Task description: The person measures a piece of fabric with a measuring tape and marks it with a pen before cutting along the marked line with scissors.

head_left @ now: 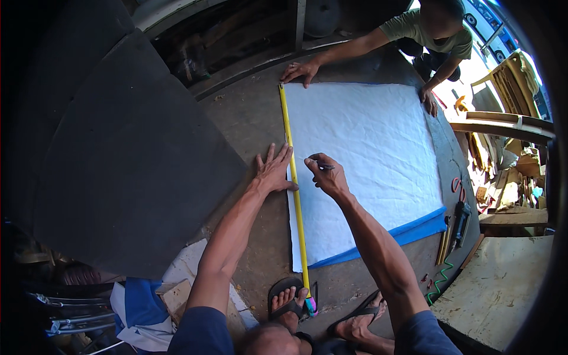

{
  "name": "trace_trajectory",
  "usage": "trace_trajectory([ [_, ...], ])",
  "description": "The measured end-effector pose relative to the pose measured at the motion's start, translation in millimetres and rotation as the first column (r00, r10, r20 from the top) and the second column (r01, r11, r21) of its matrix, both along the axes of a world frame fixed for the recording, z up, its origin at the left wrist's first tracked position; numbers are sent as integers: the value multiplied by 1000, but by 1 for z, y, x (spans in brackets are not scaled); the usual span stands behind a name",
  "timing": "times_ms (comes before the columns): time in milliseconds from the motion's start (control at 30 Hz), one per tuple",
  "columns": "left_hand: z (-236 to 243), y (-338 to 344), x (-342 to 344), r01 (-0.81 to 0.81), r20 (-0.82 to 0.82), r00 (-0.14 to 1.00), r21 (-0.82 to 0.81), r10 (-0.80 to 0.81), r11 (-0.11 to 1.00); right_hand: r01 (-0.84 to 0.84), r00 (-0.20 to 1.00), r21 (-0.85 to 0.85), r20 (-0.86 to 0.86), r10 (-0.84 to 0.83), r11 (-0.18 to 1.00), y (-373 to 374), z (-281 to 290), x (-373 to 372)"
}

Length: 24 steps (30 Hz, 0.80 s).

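A large white sheet (367, 154) lies creased on the floor, with a blue layer (408, 232) showing under its near edge. Along the sheet's left edge runs a yellow tape measure (300, 222), its case (311, 305) beside my sandalled foot. My left hand (274, 171) rests with fingers spread at the tape's left side, index fingertip and thumb touching it. Just right of the tape, my right hand (329, 175) is closed round a dark pen (325, 166) over the sheet. A co-worker's hand (303, 71) presses near the tape's far end.
The co-worker (435, 29) crouches at the far right, another hand (429, 102) on the sheet's corner. Red-handled scissors (457, 187), a dark tool (461, 220) and a green coiled cord (439, 281) lie at right. A dark sheet (136, 160) fills the left. Wood scraps (509, 183) lie far right.
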State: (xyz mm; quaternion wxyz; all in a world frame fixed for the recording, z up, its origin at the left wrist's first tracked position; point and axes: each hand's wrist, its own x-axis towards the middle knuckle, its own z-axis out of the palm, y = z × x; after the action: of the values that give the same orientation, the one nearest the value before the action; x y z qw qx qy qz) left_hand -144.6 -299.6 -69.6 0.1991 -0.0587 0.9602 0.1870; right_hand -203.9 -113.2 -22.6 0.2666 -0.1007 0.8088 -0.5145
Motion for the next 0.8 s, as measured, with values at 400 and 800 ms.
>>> trace_trajectory([
  [400,-13,-35,-37,-15,-46,999,103,20,995,62,950,41,-308,-47,997,-69,-45,-87],
  [800,-19,-39,-44,-6,-39,999,184,14,983,30,907,156,-420,38,987,-144,-64,-187],
])
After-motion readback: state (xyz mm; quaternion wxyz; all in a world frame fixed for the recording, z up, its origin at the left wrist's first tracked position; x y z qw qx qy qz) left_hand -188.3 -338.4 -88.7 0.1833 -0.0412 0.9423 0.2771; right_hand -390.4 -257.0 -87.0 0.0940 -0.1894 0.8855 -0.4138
